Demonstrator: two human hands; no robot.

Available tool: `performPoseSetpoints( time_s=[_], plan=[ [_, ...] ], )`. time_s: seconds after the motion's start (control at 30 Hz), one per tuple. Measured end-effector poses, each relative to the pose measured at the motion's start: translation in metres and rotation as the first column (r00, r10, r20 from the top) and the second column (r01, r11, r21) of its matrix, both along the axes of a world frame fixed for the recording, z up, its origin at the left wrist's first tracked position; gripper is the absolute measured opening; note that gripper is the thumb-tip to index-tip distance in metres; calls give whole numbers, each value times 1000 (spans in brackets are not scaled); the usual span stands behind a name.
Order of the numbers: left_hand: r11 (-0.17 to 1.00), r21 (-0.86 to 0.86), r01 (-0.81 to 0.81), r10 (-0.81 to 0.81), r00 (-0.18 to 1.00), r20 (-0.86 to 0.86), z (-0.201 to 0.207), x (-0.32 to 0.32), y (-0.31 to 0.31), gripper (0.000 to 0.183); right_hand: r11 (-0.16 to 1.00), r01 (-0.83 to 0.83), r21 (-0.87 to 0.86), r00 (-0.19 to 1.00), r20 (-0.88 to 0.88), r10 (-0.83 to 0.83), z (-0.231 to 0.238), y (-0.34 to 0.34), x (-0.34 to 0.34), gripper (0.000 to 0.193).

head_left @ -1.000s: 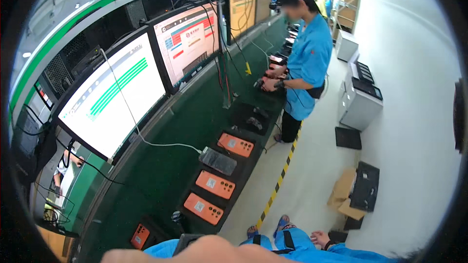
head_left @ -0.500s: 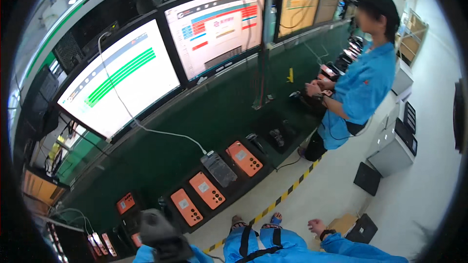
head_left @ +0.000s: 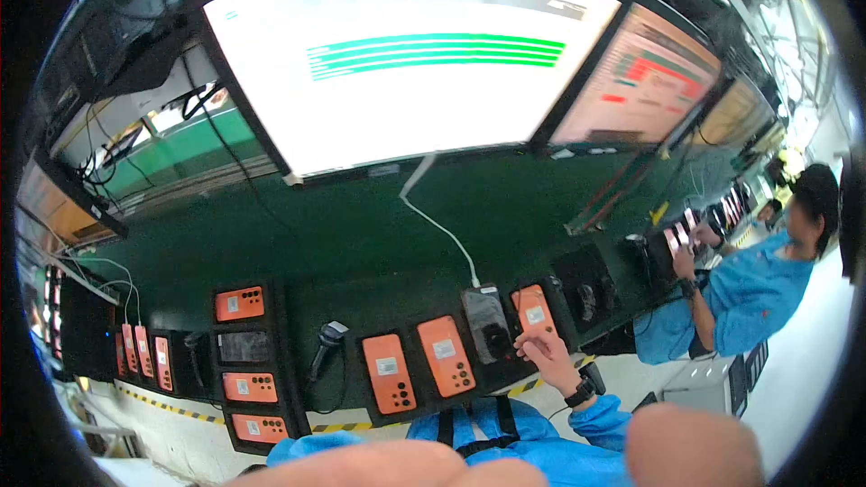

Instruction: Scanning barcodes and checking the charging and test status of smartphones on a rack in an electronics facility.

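My right hand [head_left: 548,362], with a black watch on its wrist, hangs at the lower end of an orange phone [head_left: 534,308]. Its fingers are apart and slightly bent; whether they touch the phone I cannot tell. Left of it lies a dark grey phone [head_left: 487,320] with a white cable [head_left: 451,233] at its top end. Two more orange phones [head_left: 388,372] [head_left: 446,356] lie further left, backs up, with white labels. Very large, blurred fingers fill the bottom edge, probably my left hand [head_left: 388,466]; its grip is hidden.
A barcode scanner [head_left: 329,347] lies left of the phones. Beyond it a black tray [head_left: 278,334] holds orange phones and a dark one. Monitors [head_left: 415,63] line the back of the green bench [head_left: 334,234]. A co-worker in blue [head_left: 731,298] handles a phone at the right.
My view has swung left, showing the tray fully. My right hand has come from beside my legs to the phones. Large fingers have appeared at the bottom; a dark blurred object there is gone.
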State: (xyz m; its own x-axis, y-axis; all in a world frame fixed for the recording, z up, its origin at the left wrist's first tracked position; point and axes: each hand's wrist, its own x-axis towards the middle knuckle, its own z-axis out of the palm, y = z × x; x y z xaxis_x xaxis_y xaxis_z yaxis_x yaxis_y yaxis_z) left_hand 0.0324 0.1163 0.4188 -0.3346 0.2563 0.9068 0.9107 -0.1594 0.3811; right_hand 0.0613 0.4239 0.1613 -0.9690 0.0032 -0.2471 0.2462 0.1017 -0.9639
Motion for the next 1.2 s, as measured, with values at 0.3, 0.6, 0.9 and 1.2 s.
performPoseSetpoints(
  time_s=[0.3,0.6,0.9,1.2],
  plan=[
    [977,55,-204,205,979,-10,14,-16,-44,17,989,-147,-2,989,6,147,-7,-9,-89,17],
    [960,34,-277,278,960,-18,13,-30,-10,17,982,-185,-39,983,-9,185,-12,-1,-126,16],
    [925,33,-378,379,925,-29,3,-36,40,17,969,-199,-144,975,69,211,-33,26,-126,16],
    [878,-9,-478,476,877,-65,21,-24,76,16,954,-229,-192,973,-11,231,-40,37,-156,15]
  ],
)
